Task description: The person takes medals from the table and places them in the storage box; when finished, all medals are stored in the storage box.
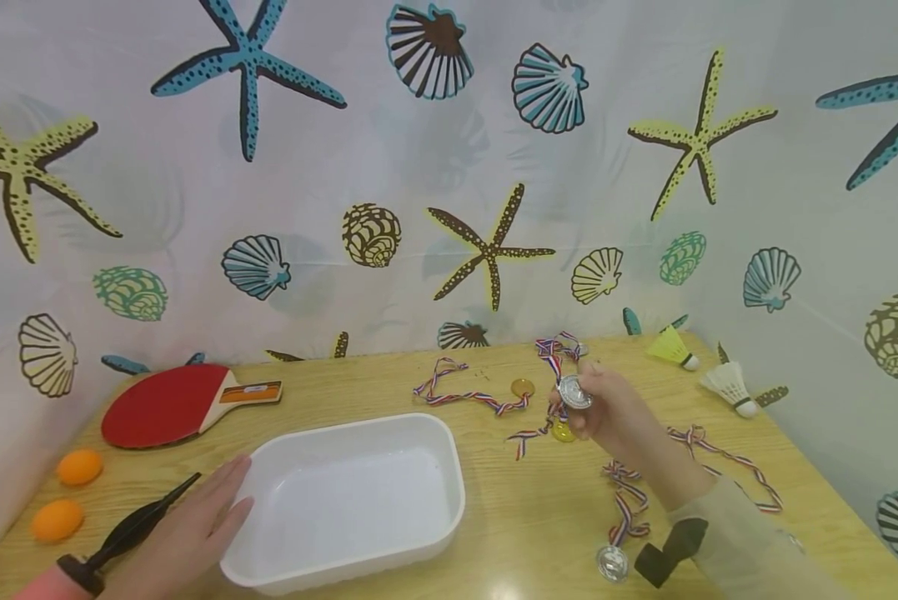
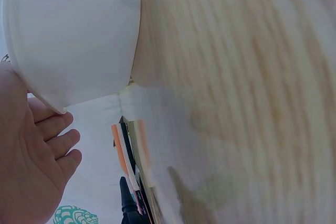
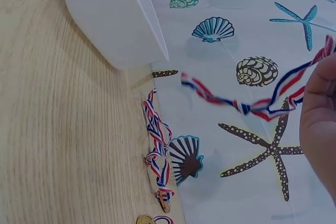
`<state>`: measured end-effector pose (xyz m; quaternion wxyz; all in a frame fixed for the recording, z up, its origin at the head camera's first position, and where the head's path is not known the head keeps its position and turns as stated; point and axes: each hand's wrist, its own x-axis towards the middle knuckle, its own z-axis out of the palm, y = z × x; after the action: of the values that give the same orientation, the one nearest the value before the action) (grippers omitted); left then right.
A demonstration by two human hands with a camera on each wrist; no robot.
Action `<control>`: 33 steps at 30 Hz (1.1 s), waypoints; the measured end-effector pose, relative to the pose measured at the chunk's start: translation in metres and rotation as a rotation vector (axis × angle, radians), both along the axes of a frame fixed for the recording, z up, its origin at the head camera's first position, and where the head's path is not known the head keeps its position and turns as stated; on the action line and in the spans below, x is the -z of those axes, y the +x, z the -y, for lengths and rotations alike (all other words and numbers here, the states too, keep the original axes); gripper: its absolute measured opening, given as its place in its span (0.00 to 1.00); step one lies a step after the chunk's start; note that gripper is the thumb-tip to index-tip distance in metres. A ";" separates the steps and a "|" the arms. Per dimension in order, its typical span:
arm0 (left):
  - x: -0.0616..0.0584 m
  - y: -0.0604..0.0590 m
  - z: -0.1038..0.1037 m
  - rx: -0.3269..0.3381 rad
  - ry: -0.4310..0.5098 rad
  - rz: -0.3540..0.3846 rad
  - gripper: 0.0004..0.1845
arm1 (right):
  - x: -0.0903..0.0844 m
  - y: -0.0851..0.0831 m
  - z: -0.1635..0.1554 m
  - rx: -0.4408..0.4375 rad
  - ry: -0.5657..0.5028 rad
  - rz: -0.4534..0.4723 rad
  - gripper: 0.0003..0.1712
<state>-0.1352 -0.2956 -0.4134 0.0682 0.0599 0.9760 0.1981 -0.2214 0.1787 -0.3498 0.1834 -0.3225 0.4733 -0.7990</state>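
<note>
Nearest the camera, the left hand lies flat, fingers straight and together, against the near-left corner of the white tray on the bench. Further right, the right hand is raised above the bench, its fingers pinching a silver medal whose striped ribbon trails from it. Beneath it lies a gold medal; another gold medal rests just left. A second silver medal sits at the near edge. A red paddle, two orange balls and two shuttlecocks lie well apart.
</note>
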 end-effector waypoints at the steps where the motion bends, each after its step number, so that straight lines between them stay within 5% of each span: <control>1: 0.000 0.000 0.000 0.000 0.000 -0.005 0.41 | 0.000 0.000 0.000 0.021 0.011 0.003 0.18; 7: -0.002 0.001 -0.001 -0.005 0.003 0.011 0.42 | 0.001 0.001 0.002 0.129 0.052 0.017 0.10; 9: -0.002 0.001 -0.001 -0.008 0.007 0.025 0.42 | 0.002 0.000 0.003 0.147 0.059 0.014 0.16; 14: -0.001 0.000 -0.001 -0.011 0.008 0.033 0.42 | 0.003 0.000 0.004 0.167 0.071 -0.030 0.28; 24: -0.001 0.000 0.000 -0.010 -0.004 0.017 0.42 | 0.002 0.003 0.009 0.208 0.065 -0.074 0.14; 33: 0.000 0.001 0.000 -0.004 -0.007 -0.011 0.42 | 0.006 0.000 0.009 0.189 0.115 -0.124 0.23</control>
<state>-0.1344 -0.2952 -0.4132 0.0624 0.0588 0.9772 0.1944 -0.2214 0.1697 -0.3556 0.0959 -0.3140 0.5572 -0.7627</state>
